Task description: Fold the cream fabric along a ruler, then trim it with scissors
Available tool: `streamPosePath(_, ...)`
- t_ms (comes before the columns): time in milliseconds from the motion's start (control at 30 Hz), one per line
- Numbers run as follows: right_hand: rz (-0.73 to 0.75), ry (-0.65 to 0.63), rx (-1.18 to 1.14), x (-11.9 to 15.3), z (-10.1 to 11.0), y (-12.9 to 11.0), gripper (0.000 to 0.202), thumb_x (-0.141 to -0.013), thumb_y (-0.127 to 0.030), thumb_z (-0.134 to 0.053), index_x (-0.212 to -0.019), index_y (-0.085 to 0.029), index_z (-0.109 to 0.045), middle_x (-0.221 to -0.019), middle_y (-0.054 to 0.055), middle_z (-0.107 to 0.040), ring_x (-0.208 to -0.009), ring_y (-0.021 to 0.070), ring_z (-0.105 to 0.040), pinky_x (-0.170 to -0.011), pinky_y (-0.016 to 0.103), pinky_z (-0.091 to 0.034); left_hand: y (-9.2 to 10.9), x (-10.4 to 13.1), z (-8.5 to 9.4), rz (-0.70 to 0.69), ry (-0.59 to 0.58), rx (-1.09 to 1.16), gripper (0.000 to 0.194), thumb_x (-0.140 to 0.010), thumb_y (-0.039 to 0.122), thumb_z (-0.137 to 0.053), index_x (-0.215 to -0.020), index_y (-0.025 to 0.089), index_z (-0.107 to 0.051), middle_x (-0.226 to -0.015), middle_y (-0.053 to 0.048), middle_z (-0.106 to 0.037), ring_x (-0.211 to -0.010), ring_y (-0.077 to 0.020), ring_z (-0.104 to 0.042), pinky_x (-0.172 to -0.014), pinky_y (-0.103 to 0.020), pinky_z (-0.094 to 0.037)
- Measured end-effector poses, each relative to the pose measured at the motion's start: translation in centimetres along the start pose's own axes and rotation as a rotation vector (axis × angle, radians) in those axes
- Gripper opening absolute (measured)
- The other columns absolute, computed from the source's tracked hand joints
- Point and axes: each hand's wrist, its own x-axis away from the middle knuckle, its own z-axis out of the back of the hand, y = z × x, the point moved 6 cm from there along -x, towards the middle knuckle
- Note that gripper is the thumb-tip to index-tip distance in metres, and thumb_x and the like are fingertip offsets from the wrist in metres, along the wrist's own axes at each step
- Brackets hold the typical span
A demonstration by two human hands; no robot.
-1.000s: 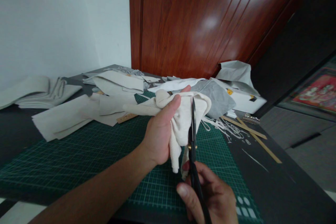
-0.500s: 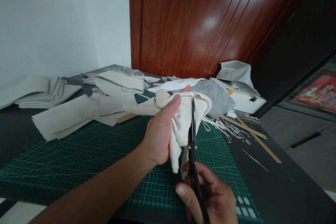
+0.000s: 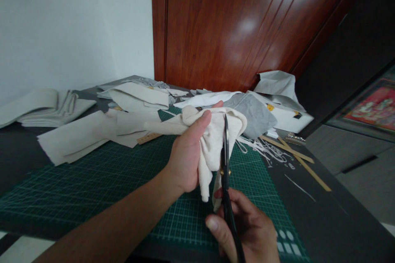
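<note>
- Dark table [image 3: 327, 209]: I note a green gridded cutting mat [image 3: 101, 172] spread on it.
- Left of the mat: folded pale fabric [image 3: 46, 109].
- Overlapping the mat's far left edge: flat pale pieces [image 3: 72, 137].
- Straddling its far right edge: tangled white cord [image 3: 276, 153].
- Right of the mat: two crossing wooden strips [image 3: 313, 174].

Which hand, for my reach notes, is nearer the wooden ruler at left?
Left. Left hand: just right of the wooden ruler. Right hand: farther right, nearer the camera.
</note>
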Motion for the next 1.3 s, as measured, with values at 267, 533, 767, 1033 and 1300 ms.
streamPosePath(267, -0.067, 0.035, -0.073, -0.1, 0.1, -1.2, 0.043, -0.069, -0.053, -0.096, -0.093, -0.021, -0.080, -0.059, -0.005, -0.058, -0.046, 0.0075, -0.037, -0.042, 0.021, -0.028, -0.6, 0.1, 0.1, 0.078, -0.027, -0.001, 0.053, -0.095, 0.048, -0.067, -0.143, 0.025, -0.069, -0.110, -0.009, -0.080, -0.067, -0.0174, -0.069, -0.058, -0.028, -0.052)
streamPosePath(533, -0.032, 0.035, -0.042, -0.9, 0.4, -1.8, 0.039, -0.071, -0.051, -0.095, -0.096, -0.023, -0.082, -0.061, -0.003, -0.063, -0.043, 0.0084, -0.045, -0.041, 0.021, -0.036, -0.7, 0.3, 0.2, 0.082, -0.007, -0.051, 0.048, -0.091, 0.039, -0.072, -0.137, 0.023, -0.074, -0.102, -0.008, -0.081, -0.059, -0.0141, -0.065, -0.067, -0.031, -0.059)
streamPosePath(767, -0.007, -0.005, -0.012, -1.1, 0.5, -1.9, 0.038, -0.075, -0.048, -0.094, -0.099, -0.022, -0.082, -0.062, -0.002, -0.066, -0.041, 0.0098, -0.047, -0.039, 0.022, -0.037, 0.2, 0.1, 0.6, -0.103, -0.004, -0.169, 0.053, -0.074, 0.012, -0.081, -0.123, 0.032, -0.081, -0.100, 0.000, -0.079, -0.072, -0.0127, -0.067, -0.070, -0.025, -0.056)
streamPosePath(1033, -0.071, 0.028, -0.068, -0.7, 0.1, -1.9, 0.038, -0.069, -0.045, -0.095, -0.096, -0.022, -0.082, -0.061, -0.004, -0.063, -0.044, 0.0089, -0.041, -0.043, 0.022, -0.031, 1.3, -0.1, 1.0, -0.374, 0.040, -0.325, 0.011, -0.075, 0.025, -0.089, -0.082, 0.025, -0.081, -0.094, -0.001, -0.078, -0.095, -0.0202, -0.070, -0.094, -0.035, -0.055)
streamPosePath(1300, -0.096, 0.005, -0.035, -0.4, -0.1, -1.8, 0.039, -0.069, -0.047, -0.095, -0.094, -0.021, -0.081, -0.059, -0.005, -0.060, -0.045, 0.0081, -0.039, -0.044, 0.022, -0.028, 2.4, 0.0, 1.5, -0.543, 0.085, -0.419, 0.022, -0.073, 0.017, -0.089, -0.090, 0.028, -0.081, -0.092, 0.002, -0.073, -0.092, -0.0165, -0.067, -0.092, -0.031, -0.052)
